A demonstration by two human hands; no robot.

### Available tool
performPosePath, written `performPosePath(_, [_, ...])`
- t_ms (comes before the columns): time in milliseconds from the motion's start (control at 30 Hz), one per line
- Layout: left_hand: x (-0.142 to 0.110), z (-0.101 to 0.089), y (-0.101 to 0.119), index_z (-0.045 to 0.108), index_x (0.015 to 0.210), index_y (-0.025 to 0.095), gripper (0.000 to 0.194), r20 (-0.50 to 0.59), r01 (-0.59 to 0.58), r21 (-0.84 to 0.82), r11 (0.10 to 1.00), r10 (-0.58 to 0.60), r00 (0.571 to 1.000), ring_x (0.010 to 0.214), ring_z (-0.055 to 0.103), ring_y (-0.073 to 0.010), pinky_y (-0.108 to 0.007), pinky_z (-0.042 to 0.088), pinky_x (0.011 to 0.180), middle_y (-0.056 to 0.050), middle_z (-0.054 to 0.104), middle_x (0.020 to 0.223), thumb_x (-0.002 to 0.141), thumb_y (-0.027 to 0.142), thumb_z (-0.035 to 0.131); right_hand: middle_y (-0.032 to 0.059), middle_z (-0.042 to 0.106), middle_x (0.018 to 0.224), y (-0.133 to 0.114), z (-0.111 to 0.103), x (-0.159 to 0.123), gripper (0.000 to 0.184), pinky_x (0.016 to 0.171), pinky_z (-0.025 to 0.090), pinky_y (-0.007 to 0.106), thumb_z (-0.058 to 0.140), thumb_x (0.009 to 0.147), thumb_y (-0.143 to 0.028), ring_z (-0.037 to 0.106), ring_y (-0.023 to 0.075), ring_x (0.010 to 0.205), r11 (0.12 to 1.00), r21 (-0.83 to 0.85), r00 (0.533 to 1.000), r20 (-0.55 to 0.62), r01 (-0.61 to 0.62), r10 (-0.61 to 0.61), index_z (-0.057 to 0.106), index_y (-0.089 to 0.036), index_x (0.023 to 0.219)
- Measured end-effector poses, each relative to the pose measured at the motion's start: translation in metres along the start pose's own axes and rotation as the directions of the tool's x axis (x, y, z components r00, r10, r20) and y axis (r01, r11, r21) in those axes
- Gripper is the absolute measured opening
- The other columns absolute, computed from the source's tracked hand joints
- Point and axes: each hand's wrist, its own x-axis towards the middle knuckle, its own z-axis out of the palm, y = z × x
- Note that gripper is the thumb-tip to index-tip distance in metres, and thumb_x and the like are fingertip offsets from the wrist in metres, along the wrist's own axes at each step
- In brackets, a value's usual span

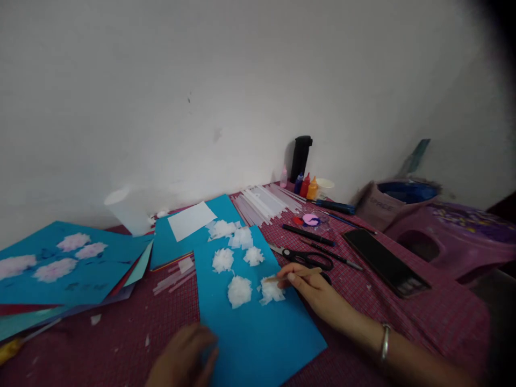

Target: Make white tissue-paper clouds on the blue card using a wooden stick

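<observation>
My right hand (pixel 303 282) is closed round a thin light-brown stick (pixel 308 273), possibly a brush or pencil. The stick's tip meets a white tissue-paper puff (pixel 272 291) at the right of a blue sheet (pixel 258 344). More white puffs sit on that sheet, among them a large one (pixel 239 292) left of my hand and two above. At the sheet's lower left edge is my left hand (pixel 183 357), blurred, its thumb and fingers loosely apart with nothing seen in them. Black-handled scissors (pixel 308 259) lie just beyond my right hand.
Left stands a blue sheet with pinkish puffs (pixel 121 258); behind are paper strips (pixel 262 204) and a white roll (pixel 127 212). To the right lie pens (pixel 308 235), a phone (pixel 385 262) and a paint palette (pixel 310 219). Paint bottles (pixel 305 186) and a black flask (pixel 300 158) stand near the wall.
</observation>
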Motion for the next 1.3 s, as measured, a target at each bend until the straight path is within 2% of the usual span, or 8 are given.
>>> performPosePath(133, [0.086,-0.029,-0.029,0.065,0.086,0.023,0.013,-0.161,0.155,0.020,0.988,-0.150,0.975,0.084,0.064,-0.0213,-0.034,0.053,0.076,-0.005,0.068,0.088,0.083,0.029,0.053,0.0061,0.066,0.084,0.005,0.001,0.000,0.038,0.084,0.043,0.039,0.042,0.092,-0.049,0.061,0.0231,0.087,0.998,0.035,0.999,-0.019,-0.043,0.044,0.062,-0.017,0.096])
performPosePath(267, [0.157,-0.017,-0.060,0.065,0.087,0.019,0.018,-0.135,0.239,-0.075,0.968,-0.247,0.960,0.092,0.057,-0.0277,-0.044,0.043,0.087,-0.007,0.063,0.089,0.072,0.027,0.060,0.0065,0.066,0.084,0.007,-0.001,-0.001,0.039,0.083,0.043,0.039,0.042,0.092,-0.051,0.061,0.0234,0.087,0.995,0.084,0.998,-0.016,-0.060,0.062,0.063,-0.018,0.096])
performPosePath(400, [0.190,-0.006,-0.084,0.061,0.063,0.019,0.008,-0.122,0.331,-0.194,0.923,-0.358,0.926,0.077,0.054,-0.0225,-0.034,0.042,0.074,-0.002,0.057,0.071,0.062,0.025,0.066,0.0058,0.065,0.083,0.008,-0.004,-0.001,0.039,0.080,0.044,0.038,0.040,0.094,-0.050,0.061,0.0228,0.085,0.994,0.092,0.998,-0.004,-0.061,0.062,0.064,-0.019,0.093])
performPosePath(467, [0.197,-0.012,-0.094,0.056,0.055,0.019,0.016,-0.089,0.402,-0.300,0.865,-0.445,0.891,0.062,0.049,-0.0168,-0.028,0.038,0.061,0.002,0.051,0.059,0.062,0.029,0.067,0.0051,0.064,0.083,0.009,-0.006,-0.001,0.037,0.078,0.044,0.036,0.040,0.094,-0.048,0.061,0.0219,0.084,0.994,0.098,0.999,0.006,-0.047,0.047,0.065,-0.021,0.093])
performPosePath(733, [0.182,-0.049,-0.095,0.043,0.059,0.020,0.037,0.053,0.476,-0.740,0.475,-0.665,0.745,0.042,0.036,-0.0058,-0.019,0.027,0.042,0.009,0.040,0.048,0.055,0.037,0.076,0.0046,0.063,0.087,0.005,-0.008,-0.009,0.033,0.076,0.047,0.032,0.040,0.097,-0.041,0.061,0.0187,0.085,0.996,0.063,0.998,0.023,0.056,-0.058,0.067,-0.022,0.098])
performPosePath(967, [0.129,-0.030,-0.022,0.047,0.079,0.022,0.041,0.166,0.459,-0.846,0.272,-0.684,0.710,0.040,0.042,-0.0052,-0.016,0.028,0.038,0.011,0.047,0.053,0.054,0.030,0.078,0.0044,0.064,0.083,-0.003,-0.001,-0.010,0.031,0.064,0.050,0.028,0.039,0.097,-0.042,0.060,0.0137,0.068,0.969,0.215,0.993,-0.029,0.120,-0.116,0.060,-0.018,0.099])
performPosePath(1133, [0.097,-0.008,0.034,0.055,0.088,0.020,0.032,0.330,0.561,-0.726,0.397,-0.514,0.792,0.043,0.042,-0.0058,-0.018,0.032,0.041,0.009,0.048,0.055,0.062,0.029,0.072,0.0035,0.062,0.089,-0.025,0.014,-0.017,0.015,0.075,0.049,0.028,0.053,0.091,-0.031,0.059,0.0140,0.081,0.974,0.160,0.987,-0.011,0.158,-0.158,0.057,-0.018,0.092])
performPosePath(1300, [0.082,0.009,0.058,0.059,0.083,0.020,0.022,0.368,0.519,-0.675,0.524,-0.371,0.853,0.052,0.047,-0.0092,-0.021,0.039,0.049,0.006,0.052,0.060,0.066,0.032,0.066,0.0000,0.057,0.084,-0.036,0.031,-0.023,0.008,0.074,0.045,0.026,0.062,0.082,-0.019,0.054,0.0138,0.079,0.975,0.014,0.972,0.082,0.220,-0.220,0.054,-0.018,0.083])
